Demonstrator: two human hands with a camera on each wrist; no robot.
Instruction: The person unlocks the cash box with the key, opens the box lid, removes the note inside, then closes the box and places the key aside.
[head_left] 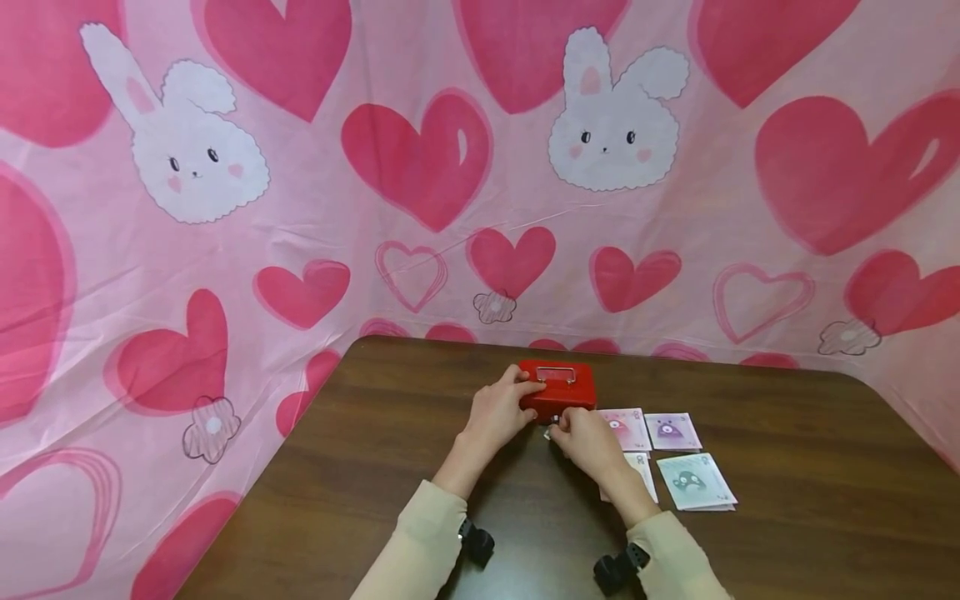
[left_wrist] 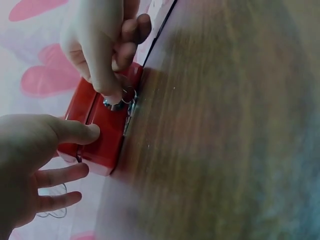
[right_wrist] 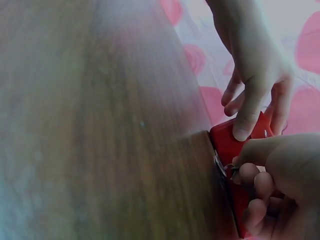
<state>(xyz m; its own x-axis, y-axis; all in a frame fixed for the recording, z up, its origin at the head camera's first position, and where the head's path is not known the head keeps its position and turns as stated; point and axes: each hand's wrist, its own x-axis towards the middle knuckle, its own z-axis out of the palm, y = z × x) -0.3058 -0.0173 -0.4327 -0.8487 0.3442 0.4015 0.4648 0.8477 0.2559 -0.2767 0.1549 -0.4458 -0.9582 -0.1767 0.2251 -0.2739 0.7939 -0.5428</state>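
A small red metal cash box (head_left: pixel 585 393) with a folding handle (head_left: pixel 556 375) on its lid stands toward the back of the table. My left hand (head_left: pixel 495 408) holds its left side, thumb pressed on the front face and fingers on the lid. At the front lock, my right hand (head_left: pixel 592 447) pinches a key between thumb and index finger; the fingers hide most of the key. A key ring (left_wrist: pixel 131 96) hangs from that pinch in the left wrist view, with another key dangling along the box's front. The lid is down.
Right of the box lie small stacks of square cartoon-monster cards: pink (head_left: pixel 628 428), purple (head_left: pixel 673 432), green (head_left: pixel 693 483) and a pale one (head_left: pixel 642 468) partly behind my right wrist. The brown wooden table (head_left: pixel 360 467) ends at a pink heart-and-rabbit cloth (head_left: pixel 420 275).
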